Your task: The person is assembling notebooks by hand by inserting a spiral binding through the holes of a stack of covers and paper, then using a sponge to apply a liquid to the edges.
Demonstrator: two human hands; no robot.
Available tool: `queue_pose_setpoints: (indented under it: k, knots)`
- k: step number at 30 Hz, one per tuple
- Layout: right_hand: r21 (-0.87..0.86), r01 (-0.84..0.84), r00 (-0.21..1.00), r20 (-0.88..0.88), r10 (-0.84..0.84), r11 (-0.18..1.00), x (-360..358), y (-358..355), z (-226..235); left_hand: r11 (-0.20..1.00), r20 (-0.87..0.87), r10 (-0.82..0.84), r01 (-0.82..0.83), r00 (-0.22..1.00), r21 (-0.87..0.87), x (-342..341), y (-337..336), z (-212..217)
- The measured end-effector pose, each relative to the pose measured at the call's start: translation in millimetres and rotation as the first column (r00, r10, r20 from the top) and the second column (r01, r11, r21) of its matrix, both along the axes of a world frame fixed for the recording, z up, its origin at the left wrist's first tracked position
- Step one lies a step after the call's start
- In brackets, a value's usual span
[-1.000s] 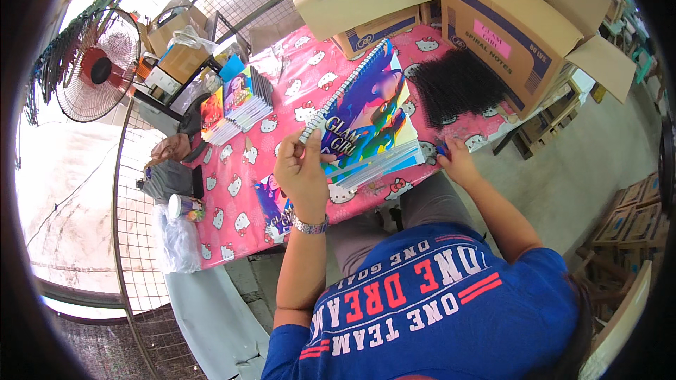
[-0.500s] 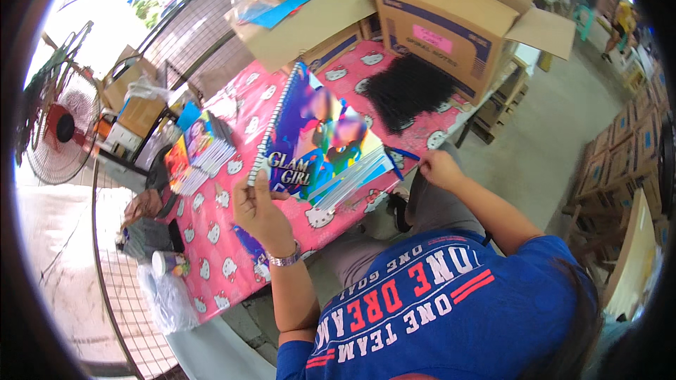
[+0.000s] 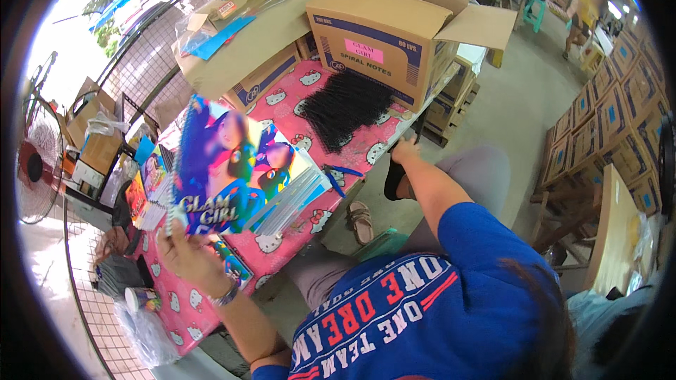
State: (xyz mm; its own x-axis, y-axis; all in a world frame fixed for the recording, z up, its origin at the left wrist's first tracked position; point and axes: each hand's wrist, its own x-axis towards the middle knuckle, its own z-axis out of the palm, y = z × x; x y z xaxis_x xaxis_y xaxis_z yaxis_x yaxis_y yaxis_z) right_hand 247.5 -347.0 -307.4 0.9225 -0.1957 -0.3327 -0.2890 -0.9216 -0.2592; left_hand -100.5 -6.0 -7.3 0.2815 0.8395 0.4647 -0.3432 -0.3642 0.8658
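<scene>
My left hand (image 3: 190,260) grips the lower spiral-edge corner of a spiral notebook (image 3: 211,176) with a bright blue and purple cover, tilted up at the left. Beside and partly under it is a stack of similar notebooks (image 3: 296,197), pages fanned toward me. Blue-handled pliers (image 3: 339,174) lie against the stack's right corner by the table edge. My right hand (image 3: 405,150) is at the table's right edge, near a pile of black plastic spiral coils (image 3: 348,107). Its fingers look loosely apart, with nothing visible in them. Another notebook (image 3: 236,266) lies partly behind my left wrist.
The table has a pink patterned cover (image 3: 172,302). An open cardboard box (image 3: 380,49) stands behind the coils. More notebooks (image 3: 148,193) lie at the left, near a fan (image 3: 35,162). Stacked boxes (image 3: 605,141) line the right side. Two people are in the distance.
My right hand has left the pliers and moved away toward the table's right edge. My left hand has drawn the notebook left and tilted it up. The whole view has shifted.
</scene>
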Motion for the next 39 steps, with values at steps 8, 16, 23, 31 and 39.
queue_pose_setpoints:
  k: [8,16,23,31,39]
  knots:
    - [0.258,0.126,0.985,0.080,-0.151,0.958,81,-80,-42,0.673,-0.244,0.582,-0.292,0.775,0.679,-109,52,-22]
    - [-0.389,-0.291,0.942,0.045,0.333,0.874,66,-71,11,0.560,-0.206,0.730,-0.397,0.651,0.727,-138,40,-34]
    - [0.594,0.054,0.427,0.713,-0.556,0.803,-29,21,68,0.923,0.041,0.369,-0.371,0.929,0.105,-96,0,6]
    - [0.084,-0.190,0.905,0.401,0.141,0.978,-49,86,105,0.992,0.160,0.115,-0.123,0.980,0.042,-56,-16,7]
    - [0.287,-0.225,0.972,0.006,0.233,0.931,-46,128,122,0.980,0.088,0.186,-0.192,0.979,0.058,-65,-25,10]
